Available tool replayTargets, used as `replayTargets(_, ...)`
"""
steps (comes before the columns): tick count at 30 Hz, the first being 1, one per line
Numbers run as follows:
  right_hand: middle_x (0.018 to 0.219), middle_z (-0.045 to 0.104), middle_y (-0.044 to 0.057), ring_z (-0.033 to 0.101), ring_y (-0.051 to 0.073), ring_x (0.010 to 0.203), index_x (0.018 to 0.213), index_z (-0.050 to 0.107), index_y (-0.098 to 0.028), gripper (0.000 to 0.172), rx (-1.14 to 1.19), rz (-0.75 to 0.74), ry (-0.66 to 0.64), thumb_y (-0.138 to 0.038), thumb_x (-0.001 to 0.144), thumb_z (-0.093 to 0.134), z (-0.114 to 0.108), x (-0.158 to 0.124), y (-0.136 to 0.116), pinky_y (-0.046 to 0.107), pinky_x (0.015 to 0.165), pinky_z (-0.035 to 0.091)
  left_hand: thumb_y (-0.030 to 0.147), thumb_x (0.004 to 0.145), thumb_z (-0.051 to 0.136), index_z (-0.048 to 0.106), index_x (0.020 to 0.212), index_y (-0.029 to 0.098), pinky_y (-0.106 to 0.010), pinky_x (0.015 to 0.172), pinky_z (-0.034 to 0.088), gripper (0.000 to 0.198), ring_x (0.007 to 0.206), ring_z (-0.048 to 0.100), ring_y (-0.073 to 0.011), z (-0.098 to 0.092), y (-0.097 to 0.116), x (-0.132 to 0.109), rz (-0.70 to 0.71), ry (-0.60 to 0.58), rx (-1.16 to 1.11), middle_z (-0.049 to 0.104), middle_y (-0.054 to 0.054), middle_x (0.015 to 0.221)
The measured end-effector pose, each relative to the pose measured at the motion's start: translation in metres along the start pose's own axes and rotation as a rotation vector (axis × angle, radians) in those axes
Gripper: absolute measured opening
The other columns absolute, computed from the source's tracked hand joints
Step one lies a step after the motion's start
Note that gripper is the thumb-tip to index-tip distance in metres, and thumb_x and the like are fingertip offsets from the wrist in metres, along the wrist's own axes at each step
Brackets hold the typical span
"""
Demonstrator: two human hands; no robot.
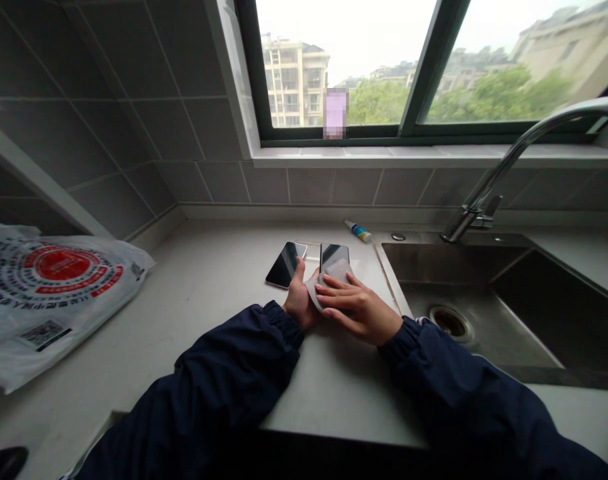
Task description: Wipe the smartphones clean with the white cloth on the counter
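Note:
Two dark-screened smartphones are on the pale countertop point(224, 313) in the head view. One lies flat point(285, 265), with my left hand's thumb just beside it. My left hand point(300, 299) seems to grip the second smartphone point(335, 256) from below, though the palm and a cloth hide its lower part. A soft grey cloth point(333, 279) covers the lower half of that phone's face. My right hand point(358, 309) rests on the cloth with its fingers pressed together, holding it against the phone.
A small blue-and-white tube point(358, 231) lies behind the phones. To the right are a stainless steel sink point(464, 313) and an arched faucet point(514, 163). A printed white plastic bag point(49, 293) lies on the counter's left. Tiled walls and a window stand behind.

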State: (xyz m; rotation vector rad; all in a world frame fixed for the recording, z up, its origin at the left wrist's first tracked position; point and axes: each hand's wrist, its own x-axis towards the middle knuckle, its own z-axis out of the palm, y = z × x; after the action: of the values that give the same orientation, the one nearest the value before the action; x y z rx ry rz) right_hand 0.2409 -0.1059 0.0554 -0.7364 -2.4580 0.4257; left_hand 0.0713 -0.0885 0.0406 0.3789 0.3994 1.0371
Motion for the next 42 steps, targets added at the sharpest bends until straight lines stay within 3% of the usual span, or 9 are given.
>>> replayTargets(7, 0.121, 0.077, 0.008, 0.065, 0.029, 0.129, 0.116, 0.077, -0.029, 0.025, -0.027, -0.060, 0.092, -0.023, 0.099, 0.060, 0.000, -0.001, -0.002, 0.065, 0.120, 0.030, 0.082, 0.092, 0.026, 0.051, 0.148, 0.011, -0.051, 0.108, 0.048, 0.094, 0.116, 0.069, -0.0342, -0.001, 0.003, -0.002, 0.009, -0.043, 0.036, 0.069, -0.022, 0.127)
replayTargets(15, 0.116, 0.080, 0.004, 0.072, 0.026, 0.119, 0.106, 0.079, -0.028, 0.024, -0.129, 0.072, 0.285, -0.025, 0.100, 0.057, -0.001, -0.002, 0.000, 0.055, 0.114, 0.045, 0.080, 0.094, 0.024, 0.057, 0.146, 0.022, -0.048, 0.097, 0.055, 0.085, 0.114, 0.069, -0.0342, 0.002, 0.004, -0.003, 0.043, 0.033, 0.101, 0.071, -0.015, 0.127)
replayTargets(19, 0.129, 0.074, 0.005, 0.064, 0.027, 0.131, 0.121, 0.075, -0.028, 0.029, -0.194, 0.159, 0.291, -0.028, 0.102, 0.053, 0.000, -0.002, 0.003, 0.056, 0.114, 0.046, 0.080, 0.094, 0.027, 0.057, 0.145, 0.017, -0.048, 0.092, 0.058, 0.087, 0.107, 0.071, -0.0338, -0.001, 0.005, -0.003, 0.033, 0.043, 0.132, 0.071, -0.018, 0.125)
replayTargets(23, 0.151, 0.057, 0.011, 0.045, 0.033, 0.147, 0.139, 0.065, -0.022, 0.042, -0.245, 0.240, 0.258, -0.037, 0.103, 0.049, 0.002, -0.001, 0.008, 0.062, 0.116, 0.042, 0.077, 0.096, 0.029, 0.052, 0.150, 0.021, -0.051, 0.090, 0.059, 0.081, 0.103, 0.073, -0.0332, 0.000, 0.005, -0.005, -0.017, 0.001, 0.155, 0.071, -0.017, 0.125)
replayTargets(26, 0.162, 0.041, 0.014, 0.030, 0.037, 0.155, 0.153, 0.050, -0.017, 0.056, -0.289, 0.304, 0.253, -0.043, 0.104, 0.046, 0.004, -0.002, 0.012, 0.068, 0.117, 0.036, 0.073, 0.098, 0.027, 0.047, 0.154, 0.024, -0.052, 0.089, 0.060, 0.077, 0.100, 0.074, -0.0332, 0.002, 0.004, -0.007, -0.073, -0.067, 0.189, 0.071, -0.016, 0.125)
replayTargets(29, 0.169, 0.026, 0.014, 0.017, 0.038, 0.158, 0.163, 0.030, -0.020, 0.067, -0.328, 0.337, 0.281, -0.048, 0.104, 0.045, 0.008, -0.002, 0.016, 0.071, 0.119, 0.028, 0.067, 0.101, 0.029, 0.045, 0.156, 0.026, -0.053, 0.087, 0.061, 0.071, 0.097, 0.075, -0.0335, 0.001, 0.001, -0.007, -0.096, -0.122, 0.207, 0.071, -0.016, 0.125)
replayTargets(34, 0.173, 0.013, 0.013, 0.010, 0.038, 0.159, 0.167, 0.006, -0.025, 0.081, -0.312, 0.324, 0.256, -0.055, 0.103, 0.045, 0.008, -0.003, 0.016, 0.073, 0.120, 0.023, 0.065, 0.101, 0.033, 0.045, 0.156, 0.026, -0.052, 0.088, 0.061, 0.068, 0.102, 0.075, -0.0346, -0.003, -0.003, -0.006, -0.130, -0.114, 0.236, 0.071, -0.015, 0.125)
replayTargets(38, 0.172, 0.015, 0.013, 0.008, 0.037, 0.159, 0.167, 0.008, -0.025, 0.082, -0.276, 0.257, 0.150, -0.056, 0.102, 0.046, 0.004, -0.002, 0.009, 0.074, 0.119, 0.021, 0.064, 0.102, 0.028, 0.046, 0.155, 0.020, -0.052, 0.099, 0.056, 0.071, 0.115, 0.070, -0.0354, 0.002, -0.004, -0.005, -0.125, -0.068, 0.194, 0.072, -0.017, 0.124)
replayTargets(42, 0.169, 0.027, 0.014, 0.017, 0.038, 0.158, 0.165, 0.021, -0.026, 0.077, -0.231, 0.173, 0.047, -0.054, 0.101, 0.052, 0.001, -0.001, 0.001, 0.076, 0.119, 0.018, 0.068, 0.101, 0.016, 0.050, 0.150, 0.011, -0.050, 0.108, 0.049, 0.082, 0.123, 0.066, -0.0344, 0.009, -0.004, -0.005, -0.069, -0.038, 0.132, 0.073, -0.020, 0.122)
